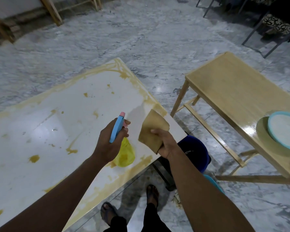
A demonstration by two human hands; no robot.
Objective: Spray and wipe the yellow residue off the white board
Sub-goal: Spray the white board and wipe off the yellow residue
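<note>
Biggest thing here is the marble floor, grey-white and shiny, taking up most of the view. Over it sits the white board, a long glossy slab running from the lower left up toward the middle. Yellow residue is all over it: blobs scattered across the surface and smeared streaks along the far and near edges.

Off to the right there's a light wooden table, and on its tabletop a pale blue plate sits near the right edge of the frame. Tucked under the board's near corner is a dark blue bucket.

Then the small stuff. The left hand is clenched around a spray bottle, blue trigger head with a pink nozzle and a yellow body, held just above the board's near right part. The right hand is pinching a brownish cloth, which hangs over the board's right corner, just beside the bottle. Can't tell whether the cloth actually touches the board.
</note>
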